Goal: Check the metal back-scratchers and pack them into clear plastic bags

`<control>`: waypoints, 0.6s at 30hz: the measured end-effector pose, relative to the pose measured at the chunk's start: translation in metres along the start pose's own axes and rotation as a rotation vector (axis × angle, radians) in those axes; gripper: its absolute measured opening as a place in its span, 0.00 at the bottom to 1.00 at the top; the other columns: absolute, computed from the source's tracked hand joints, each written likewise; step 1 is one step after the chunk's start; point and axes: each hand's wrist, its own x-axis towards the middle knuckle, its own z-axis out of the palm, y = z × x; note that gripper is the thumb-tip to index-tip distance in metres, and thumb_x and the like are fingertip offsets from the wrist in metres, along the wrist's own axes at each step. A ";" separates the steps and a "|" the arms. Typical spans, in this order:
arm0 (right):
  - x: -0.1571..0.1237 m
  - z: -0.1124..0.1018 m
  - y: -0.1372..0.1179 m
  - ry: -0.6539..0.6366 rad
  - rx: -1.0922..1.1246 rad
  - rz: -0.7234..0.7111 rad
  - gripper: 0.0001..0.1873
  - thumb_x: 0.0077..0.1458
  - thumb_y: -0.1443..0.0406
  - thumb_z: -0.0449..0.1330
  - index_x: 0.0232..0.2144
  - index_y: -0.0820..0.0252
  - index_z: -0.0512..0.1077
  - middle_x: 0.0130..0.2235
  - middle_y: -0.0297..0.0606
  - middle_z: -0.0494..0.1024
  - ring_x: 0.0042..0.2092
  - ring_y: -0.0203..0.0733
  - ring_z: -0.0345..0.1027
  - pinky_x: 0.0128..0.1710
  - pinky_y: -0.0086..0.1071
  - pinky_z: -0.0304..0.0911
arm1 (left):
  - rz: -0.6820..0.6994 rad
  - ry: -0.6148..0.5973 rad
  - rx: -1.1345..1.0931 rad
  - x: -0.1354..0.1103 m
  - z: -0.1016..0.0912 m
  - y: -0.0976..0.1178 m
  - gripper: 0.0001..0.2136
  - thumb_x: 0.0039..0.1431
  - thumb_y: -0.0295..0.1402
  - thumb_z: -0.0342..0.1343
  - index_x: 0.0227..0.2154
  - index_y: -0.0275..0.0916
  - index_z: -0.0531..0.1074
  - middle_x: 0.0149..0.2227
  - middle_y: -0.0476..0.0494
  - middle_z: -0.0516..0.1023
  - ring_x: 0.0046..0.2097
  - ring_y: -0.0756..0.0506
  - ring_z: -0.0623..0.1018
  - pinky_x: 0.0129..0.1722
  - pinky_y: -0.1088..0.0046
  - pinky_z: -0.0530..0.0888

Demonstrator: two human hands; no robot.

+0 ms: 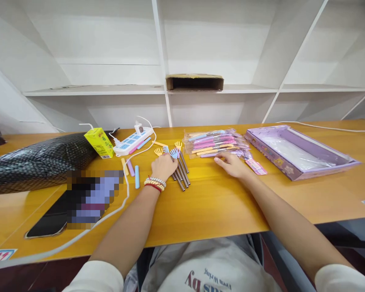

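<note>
My left hand [164, 166], with bracelets at the wrist, is curled over the left side of a bunch of back scratchers [181, 172]. These have metal rods and small yellow, blue and purple claw heads; its fingertips are hidden. At the near edge of a pile of back scratchers in clear bags [213, 142] rests my right hand [232, 164], thumb apart from the fingers. It seems to hold nothing. Loose coloured handle sleeves, including a blue sleeve [136, 177] and a purple sleeve [130, 168], lie left of my left hand.
A white power strip [134, 142] trails a cable [126, 194] across the left side. Nearby are a yellow drink carton [99, 142], a black wrapped bundle [42, 160] and a phone [53, 215]. On the right lies a purple box [273, 154]. White shelves [109, 90] hold a cardboard box [194, 83].
</note>
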 end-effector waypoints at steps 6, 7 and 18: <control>0.004 -0.008 0.006 0.096 -0.113 0.022 0.17 0.54 0.55 0.52 0.34 0.61 0.73 0.36 0.42 0.76 0.38 0.42 0.68 0.38 0.32 0.60 | -0.008 -0.049 0.030 0.004 -0.002 0.008 0.19 0.54 0.40 0.42 0.39 0.31 0.71 0.39 0.28 0.76 0.42 0.34 0.75 0.38 0.58 0.70; 0.005 -0.012 0.009 0.113 -0.143 0.041 0.16 0.53 0.56 0.53 0.32 0.61 0.73 0.34 0.41 0.76 0.37 0.41 0.68 0.37 0.32 0.59 | -0.012 -0.057 0.030 0.005 -0.002 0.008 0.20 0.54 0.40 0.42 0.38 0.31 0.71 0.39 0.28 0.75 0.42 0.33 0.75 0.38 0.58 0.70; -0.002 -0.056 0.049 0.414 -0.270 0.505 0.13 0.48 0.58 0.54 0.25 0.61 0.74 0.26 0.39 0.76 0.31 0.42 0.68 0.33 0.32 0.58 | -0.011 0.001 -0.235 0.010 -0.010 -0.002 0.18 0.56 0.40 0.37 0.26 0.36 0.69 0.30 0.36 0.75 0.35 0.40 0.74 0.31 0.67 0.66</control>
